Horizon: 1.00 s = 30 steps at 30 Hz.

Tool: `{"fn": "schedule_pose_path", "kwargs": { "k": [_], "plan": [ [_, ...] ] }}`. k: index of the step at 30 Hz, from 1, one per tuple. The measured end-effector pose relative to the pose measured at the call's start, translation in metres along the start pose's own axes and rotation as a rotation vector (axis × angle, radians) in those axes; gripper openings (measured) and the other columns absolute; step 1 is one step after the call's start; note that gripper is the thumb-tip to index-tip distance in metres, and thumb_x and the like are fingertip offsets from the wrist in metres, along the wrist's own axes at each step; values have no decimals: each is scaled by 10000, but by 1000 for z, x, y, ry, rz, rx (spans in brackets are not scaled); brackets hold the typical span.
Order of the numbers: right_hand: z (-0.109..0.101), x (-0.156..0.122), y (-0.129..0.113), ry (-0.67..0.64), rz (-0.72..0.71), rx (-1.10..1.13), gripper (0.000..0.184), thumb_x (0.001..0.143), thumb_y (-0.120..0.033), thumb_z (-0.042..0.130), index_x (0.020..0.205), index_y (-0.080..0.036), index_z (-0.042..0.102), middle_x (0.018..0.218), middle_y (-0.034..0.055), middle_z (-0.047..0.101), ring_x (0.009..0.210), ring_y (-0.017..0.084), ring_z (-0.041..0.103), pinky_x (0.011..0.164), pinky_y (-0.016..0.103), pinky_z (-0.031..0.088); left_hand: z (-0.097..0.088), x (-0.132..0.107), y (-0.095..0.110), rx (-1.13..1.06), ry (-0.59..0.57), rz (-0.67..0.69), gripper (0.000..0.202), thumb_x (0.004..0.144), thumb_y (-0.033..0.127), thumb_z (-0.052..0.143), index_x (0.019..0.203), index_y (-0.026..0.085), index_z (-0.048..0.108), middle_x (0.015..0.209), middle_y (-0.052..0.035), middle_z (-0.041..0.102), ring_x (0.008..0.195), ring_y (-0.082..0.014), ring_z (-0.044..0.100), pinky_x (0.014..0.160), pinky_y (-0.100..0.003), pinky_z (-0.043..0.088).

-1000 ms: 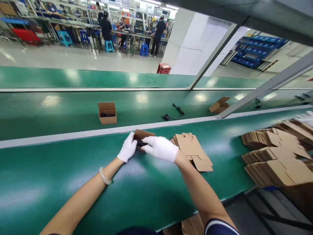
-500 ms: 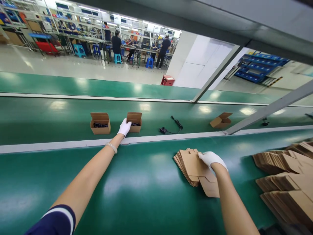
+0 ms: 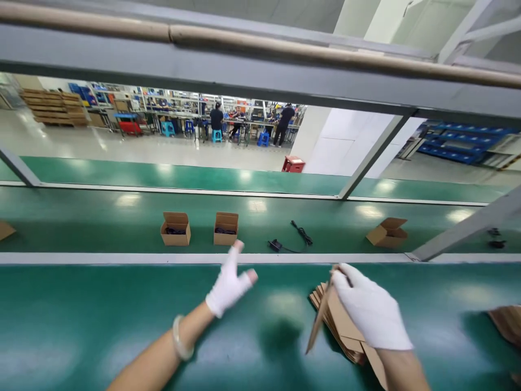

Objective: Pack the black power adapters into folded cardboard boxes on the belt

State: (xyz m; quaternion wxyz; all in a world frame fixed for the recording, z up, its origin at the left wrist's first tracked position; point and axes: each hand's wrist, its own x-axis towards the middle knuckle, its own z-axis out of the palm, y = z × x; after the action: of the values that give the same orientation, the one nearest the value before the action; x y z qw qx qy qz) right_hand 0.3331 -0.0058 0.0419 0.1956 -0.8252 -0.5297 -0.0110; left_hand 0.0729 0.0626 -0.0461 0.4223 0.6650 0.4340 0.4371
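My right hand [image 3: 372,309], in a white glove with bare fingertips, pinches one flat cardboard box [image 3: 320,312] by its upper edge. That box stands nearly edge-on to me, lifted over a fanned stack of flattened cardboard boxes [image 3: 345,328] on the green surface. My left hand [image 3: 231,282], gloved the same way, hangs in the air with thumb and finger spread and nothing in it. Just beyond it is an open cardboard box [image 3: 226,221] with a dark cable inside. Left of that stands a similar open box [image 3: 176,221], also with dark cable in it.
A black adapter with a cable [image 3: 275,245] lies on the green conveyor belt [image 3: 134,233]. Farther right sits an open box [image 3: 387,233], near a slanted grey post [image 3: 468,225]. A white rail [image 3: 122,258] separates belt and work surface. More flattened cardboard [image 3: 507,323] lies at right.
My left hand has left the open box and come back toward me, fingers spread. My right hand has raised one flat box off the stack. The view has tilted up.
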Motion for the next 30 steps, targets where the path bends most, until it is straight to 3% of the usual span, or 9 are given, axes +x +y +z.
{"fn": "schedule_pose_path", "kwargs": {
  "k": [1,3,7,11,17,23,25,28,30],
  "plan": [
    [4,-5,-20,-11,-29,90,345,770,-419,398,893,-239,665,888,90,701,770,257,647,671,347,495,7,-21,8,-19,-210,66,926,709,455,636,1448,175,152,1520,-103,185,1398,-266,182,1149,-418,184],
    [14,-14,-53,-79,-115,354,357,764,-420,388,901,-224,654,927,88,699,849,254,645,743,355,500,12,-54,22,1,-411,60,1109,594,469,737,1460,222,91,1531,-96,133,1399,-311,151,1142,-476,182],
    [28,-29,-91,-372,-279,839,372,750,-459,429,907,-201,648,845,83,705,764,238,656,697,342,532,-8,-75,38,-115,-406,33,1158,624,494,706,1458,212,-45,1521,-143,145,1380,-325,216,1116,-512,221],
    [41,-39,-107,-107,-241,724,394,816,-438,378,985,-205,646,939,93,696,844,246,647,793,375,510,-33,-84,37,-193,-485,52,1226,573,560,726,1457,211,-48,1535,-142,31,1393,-357,133,1115,-537,183],
    [54,-44,-124,-83,-374,762,407,844,-405,357,1028,-175,638,1011,107,686,934,251,631,884,402,477,-46,-91,39,-249,-375,-46,1177,567,491,759,1456,231,33,1514,-146,171,1382,-350,190,1123,-531,178],
    [40,-55,-126,-412,-408,997,411,876,-479,352,893,-186,640,948,87,697,884,245,634,804,387,523,-71,-81,36,-525,-134,-183,906,632,537,711,1356,195,286,1323,-145,485,1175,-318,499,996,-458,416],
    [40,-59,-127,-323,-424,896,376,884,-423,346,946,-188,633,982,91,684,907,242,624,824,401,511,-77,-82,30,-498,-97,-185,842,648,527,703,1323,191,328,1325,-134,484,1174,-309,495,1000,-438,415],
    [39,-66,-131,139,-547,616,347,863,-281,355,1088,-165,592,1097,130,624,1008,256,571,890,448,455,-83,-87,24,-443,-51,-156,771,698,549,643,1307,185,341,1336,-127,472,1205,-306,465,1028,-429,382],
    [33,-71,-136,312,-749,413,322,845,-233,389,1086,-157,587,1089,141,611,1037,274,537,907,474,416,-84,-90,23,-402,-44,-146,753,717,572,604,1306,180,345,1339,-127,471,1219,-309,451,1035,-426,372]
  ]
}}
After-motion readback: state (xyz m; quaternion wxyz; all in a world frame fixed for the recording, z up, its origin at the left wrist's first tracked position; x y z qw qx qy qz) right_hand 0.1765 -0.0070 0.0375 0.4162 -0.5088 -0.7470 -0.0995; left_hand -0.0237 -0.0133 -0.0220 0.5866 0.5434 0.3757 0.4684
